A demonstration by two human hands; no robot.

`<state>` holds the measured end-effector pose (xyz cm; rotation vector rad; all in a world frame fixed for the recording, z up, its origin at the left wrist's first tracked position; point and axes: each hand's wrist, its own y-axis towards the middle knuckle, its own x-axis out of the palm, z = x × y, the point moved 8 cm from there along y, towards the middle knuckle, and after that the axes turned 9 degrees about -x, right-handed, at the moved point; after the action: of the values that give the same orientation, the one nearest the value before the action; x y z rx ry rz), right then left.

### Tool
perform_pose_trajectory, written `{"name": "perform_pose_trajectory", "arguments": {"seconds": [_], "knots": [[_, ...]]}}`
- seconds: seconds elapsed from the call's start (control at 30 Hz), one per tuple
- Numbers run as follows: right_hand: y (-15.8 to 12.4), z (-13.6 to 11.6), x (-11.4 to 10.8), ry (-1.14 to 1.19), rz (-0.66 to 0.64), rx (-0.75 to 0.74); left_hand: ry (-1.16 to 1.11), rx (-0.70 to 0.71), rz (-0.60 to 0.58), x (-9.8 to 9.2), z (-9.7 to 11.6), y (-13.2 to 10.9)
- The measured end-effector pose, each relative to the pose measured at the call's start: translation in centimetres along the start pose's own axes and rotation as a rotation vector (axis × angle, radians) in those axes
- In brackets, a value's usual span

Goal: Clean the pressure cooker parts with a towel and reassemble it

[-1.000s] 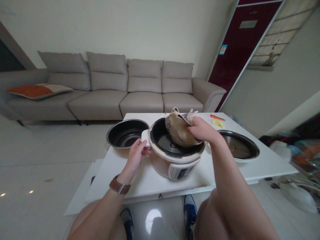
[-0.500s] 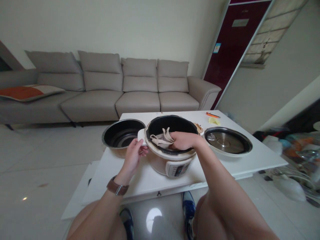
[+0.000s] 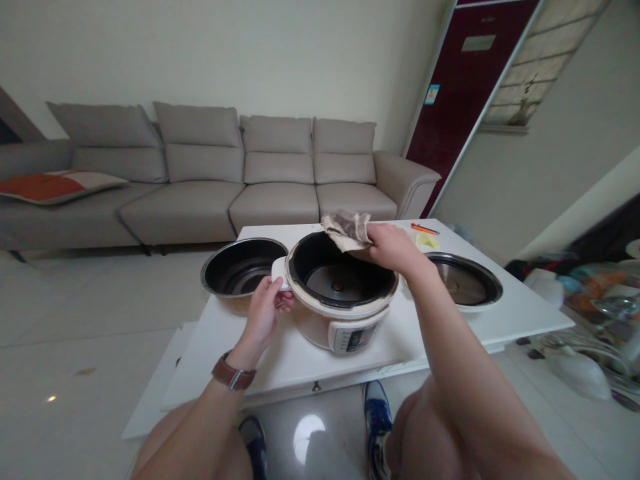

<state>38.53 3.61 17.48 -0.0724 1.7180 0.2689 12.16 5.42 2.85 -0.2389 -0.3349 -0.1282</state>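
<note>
A white electric pressure cooker (image 3: 311, 325) stands without its lid on the white table, its control panel facing me. Its dark inside shows a round base with a small knob in the middle. My left hand (image 3: 267, 303) grips the cooker's side handle (image 3: 281, 273), fingers curled under it. Over the cooker's far rim, my right hand (image 3: 393, 248) is closed on a crumpled cloth (image 3: 347, 229), pale with dark stains. Left of the cooker sits the black inner pot (image 3: 235, 267). To the right lies the lid (image 3: 470, 283), its metal underside up, partly hidden by my right forearm.
An orange pen-like tool (image 3: 425, 228) and a yellow scrap (image 3: 427, 241) lie at the back right of the white table (image 3: 400, 357). A grey sofa (image 3: 280, 200) stands behind. Piled household items (image 3: 595, 333) are on the floor at right.
My right hand has lifted the cloth out of the cooker's inside to above its far rim, uncovering the base. My left hand stays on the handle.
</note>
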Motion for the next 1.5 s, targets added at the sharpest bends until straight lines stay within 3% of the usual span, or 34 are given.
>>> {"name": "perform_pose_trajectory", "arguments": {"seconds": [0.2,0.37,0.43,0.5,0.63,0.7,0.87,1.0,1.1,1.2,1.4,1.5], "knots": [[-0.3,-0.2,4.0,-0.052,-0.248,0.032,0.002,-0.011,-0.001,-0.1,-0.1,0.1],[-1.1,-2.4,5.0,0.058,-0.428,-0.046,-0.007,-0.026,0.0,0.1,-0.2,0.0],[-1.2,-3.4,4.6,0.144,-0.429,-0.102,-0.008,-0.027,0.002,0.1,-0.2,0.0],[-1.0,-3.4,3.4,0.212,-0.338,-0.114,-0.008,-0.025,0.001,0.1,-0.2,-0.1],[-0.7,-1.2,0.5,0.169,-0.078,-0.01,-0.001,-0.017,-0.004,0.1,-0.1,-0.1],[-0.7,-0.3,0.3,0.097,-0.048,0.038,0.001,-0.017,-0.002,0.1,0.0,-0.1],[-0.7,-1.4,3.7,0.062,-0.302,-0.022,-0.002,-0.019,0.008,0.0,-0.1,0.0],[-1.0,-4.3,5.8,0.383,-0.418,-0.166,-0.002,-0.013,0.002,0.0,-0.2,0.1],[-1.2,-5.4,6.1,0.669,-0.45,-0.219,-0.005,-0.002,-0.002,0.0,-0.2,0.1],[-0.7,-4.0,5.2,0.796,-0.271,-0.128,-0.012,-0.001,-0.009,-0.1,-0.3,0.2],[-1.5,1.2,3.7,1.177,0.226,0.397,-0.046,0.005,-0.033,0.0,-0.4,0.2],[-1.8,2.6,4.0,1.335,0.354,0.615,-0.065,-0.012,-0.027,0.2,-0.3,0.0]]}}
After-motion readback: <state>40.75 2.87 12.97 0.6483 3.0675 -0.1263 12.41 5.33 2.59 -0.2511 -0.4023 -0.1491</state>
